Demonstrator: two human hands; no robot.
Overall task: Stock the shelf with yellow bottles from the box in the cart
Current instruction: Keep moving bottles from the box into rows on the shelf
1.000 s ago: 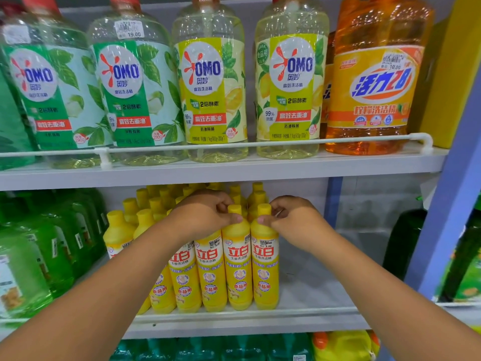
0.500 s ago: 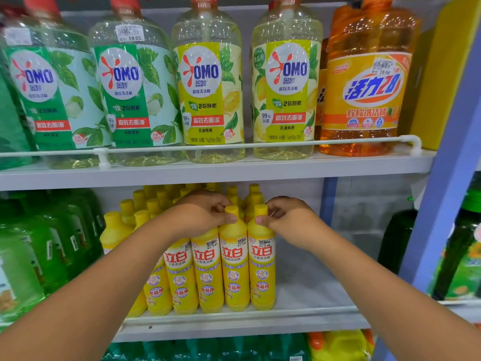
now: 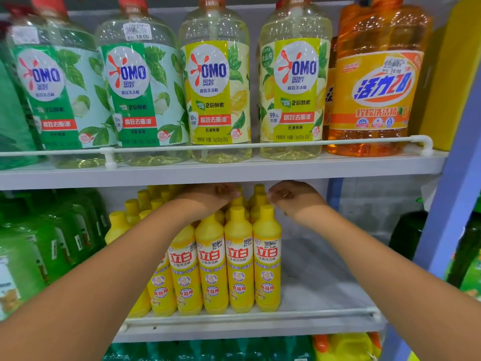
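Several yellow bottles [image 3: 239, 259] with red and white labels stand in rows on the middle shelf [image 3: 250, 325]. The front row stands free, its caps uncovered. Both my hands reach in just under the upper shelf, over the rows behind. My left hand [image 3: 214, 198] has its fingers curled down onto the cap of a rear bottle. My right hand [image 3: 292, 198] curls its fingertips against the cap of a rear bottle at the right end of the block. The box and the cart are out of view.
Bare shelf lies to the right of the yellow block [image 3: 322, 272]. Green bottles [image 3: 39, 246] crowd its left side. Large OMO bottles [image 3: 216, 87] and an orange bottle [image 3: 377, 82] stand on the upper shelf [image 3: 234, 173] behind a white rail. A blue upright [image 3: 453, 194] bounds the right.
Both hands have let go of the front-row caps and moved deeper into the shelf, onto the caps of the rows behind. The view has come closer.
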